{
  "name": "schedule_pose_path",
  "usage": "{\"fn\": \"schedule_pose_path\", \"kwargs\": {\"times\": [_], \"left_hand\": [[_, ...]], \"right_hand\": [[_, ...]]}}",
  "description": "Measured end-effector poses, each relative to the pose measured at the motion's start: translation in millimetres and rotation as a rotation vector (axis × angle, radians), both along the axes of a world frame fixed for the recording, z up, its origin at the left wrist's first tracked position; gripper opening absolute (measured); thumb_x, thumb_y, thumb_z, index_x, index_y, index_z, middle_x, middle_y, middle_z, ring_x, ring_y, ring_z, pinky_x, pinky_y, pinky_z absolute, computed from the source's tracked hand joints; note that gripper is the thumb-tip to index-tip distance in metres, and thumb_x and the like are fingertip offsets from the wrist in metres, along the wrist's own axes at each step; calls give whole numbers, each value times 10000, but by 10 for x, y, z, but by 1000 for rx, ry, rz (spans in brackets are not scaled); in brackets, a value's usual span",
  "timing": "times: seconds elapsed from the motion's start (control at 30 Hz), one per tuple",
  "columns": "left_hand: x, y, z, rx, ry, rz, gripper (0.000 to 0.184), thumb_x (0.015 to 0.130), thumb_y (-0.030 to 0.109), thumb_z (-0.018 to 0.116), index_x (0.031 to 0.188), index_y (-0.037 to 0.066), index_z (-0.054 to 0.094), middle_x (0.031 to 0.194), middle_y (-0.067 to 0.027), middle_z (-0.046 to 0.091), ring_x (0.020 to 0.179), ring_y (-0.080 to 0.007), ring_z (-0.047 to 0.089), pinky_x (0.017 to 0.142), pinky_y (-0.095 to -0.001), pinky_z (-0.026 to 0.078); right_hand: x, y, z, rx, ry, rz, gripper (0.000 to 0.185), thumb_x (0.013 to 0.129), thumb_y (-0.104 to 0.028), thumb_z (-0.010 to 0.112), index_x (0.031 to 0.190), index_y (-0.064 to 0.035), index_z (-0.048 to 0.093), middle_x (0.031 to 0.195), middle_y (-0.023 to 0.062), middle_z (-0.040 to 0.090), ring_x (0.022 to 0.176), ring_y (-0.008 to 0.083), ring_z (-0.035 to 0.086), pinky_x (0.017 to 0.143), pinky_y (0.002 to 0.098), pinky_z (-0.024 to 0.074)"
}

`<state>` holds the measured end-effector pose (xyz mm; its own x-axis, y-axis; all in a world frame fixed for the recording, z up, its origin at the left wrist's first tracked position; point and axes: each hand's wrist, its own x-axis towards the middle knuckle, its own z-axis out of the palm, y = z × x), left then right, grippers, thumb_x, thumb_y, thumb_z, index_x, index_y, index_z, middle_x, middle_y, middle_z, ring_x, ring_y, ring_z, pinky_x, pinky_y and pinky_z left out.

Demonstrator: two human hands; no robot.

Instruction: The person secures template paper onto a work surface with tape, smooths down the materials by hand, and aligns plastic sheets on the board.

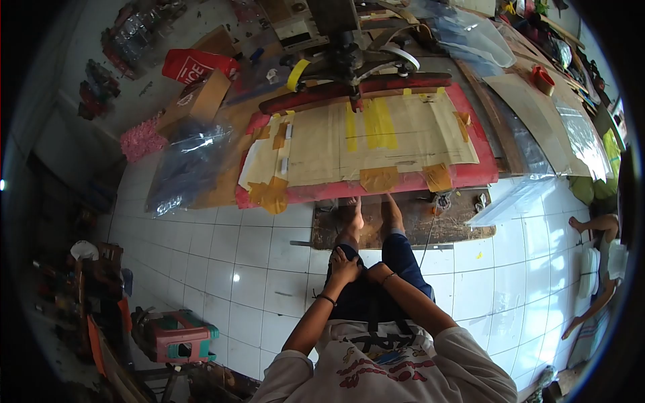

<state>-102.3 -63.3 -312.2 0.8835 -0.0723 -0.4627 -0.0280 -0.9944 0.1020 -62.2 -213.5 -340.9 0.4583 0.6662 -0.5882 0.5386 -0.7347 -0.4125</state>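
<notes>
My left hand [345, 268] lies on the left thigh of my dark blue shorts [406, 258], its fingers spread over the cloth. Close beside it, my right hand [378, 273] is curled against the shorts between my thighs; what its fingers close on, if anything, is hidden. In front of my knees, a machine [349, 64] with a dark press head stands over a red-edged board [480, 158]. On the board lies a tan sheet [322, 148] patched with yellow tape [379, 124] and brown tape [269, 195]. Both hands are well apart from the board.
Clear plastic sheets [188, 161] and a cardboard box [196, 101] lie on the table's left. More plastic [470, 40] and a tape roll [543, 79] are at right. A wooden footboard [443, 225] is beneath my feet. A stool [181, 336] stands left; another person [608, 262] sits right.
</notes>
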Motion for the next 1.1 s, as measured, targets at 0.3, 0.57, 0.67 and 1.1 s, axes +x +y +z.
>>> {"fn": "schedule_pose_path", "kwargs": {"times": [0.3,0.57,0.67,1.1], "left_hand": [[-79,10,-71,-15,-79,13,505,922,472,524,1352,209,533,1461,-450,196,1350,-597,255,1078,-645,262],[-53,40,-133,-13,-120,39,457,921,475,503,1312,245,564,1449,-451,225,1355,-597,254,1068,-634,296],[-82,66,-121,-18,-154,23,449,923,476,497,1305,257,583,1470,-430,204,1336,-594,282,1074,-633,289],[-134,140,-87,-130,-173,53,452,885,461,555,1230,177,621,1466,-445,191,1340,-599,262,1051,-665,284]], "right_hand": [[26,-31,-94,103,99,106,327,785,-260,697,1060,-82,710,1059,162,707,1005,324,673,851,420,530],[132,-7,98,65,77,120,328,756,-223,643,1015,-37,719,1052,164,711,994,318,682,865,425,534],[160,-1,166,72,101,170,314,808,-260,586,971,-35,732,1019,183,710,954,320,688,860,426,530],[163,-61,226,133,98,112,397,894,-365,514,1003,-43,719,1059,183,699,984,342,673,876,429,519]]}}
